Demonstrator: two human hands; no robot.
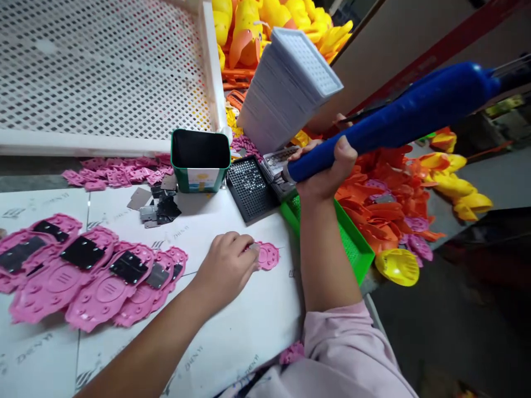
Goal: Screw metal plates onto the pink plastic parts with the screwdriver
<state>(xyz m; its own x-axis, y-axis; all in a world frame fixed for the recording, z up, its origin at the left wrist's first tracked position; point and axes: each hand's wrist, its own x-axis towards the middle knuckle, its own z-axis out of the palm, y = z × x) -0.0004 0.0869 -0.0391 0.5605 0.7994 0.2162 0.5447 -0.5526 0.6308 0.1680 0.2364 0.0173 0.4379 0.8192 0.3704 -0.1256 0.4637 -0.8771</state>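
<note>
My left hand (228, 262) is closed on the near end of a small pink plastic part (269, 256) lying on the white-covered table. Its fingertips partly hide the part. In my right hand (329, 168) is a blue electric screwdriver (398, 119), raised and slanting down to the left. Its tip points at a small tray of loose screws (277, 160), beside a black perforated tray (252, 188) with silvery bits in it. Left of my left hand lie several overlapping pink plastic parts (62, 282) with dark plates on them.
A green tin (201, 179) stands behind a heap of dark metal plates (164, 207). Small pink pieces (116, 172) lie by a white perforated crate (112, 142). A tall stack of white trays (274, 94), a green basket (365, 265) and orange parts (369, 210) crowd the right.
</note>
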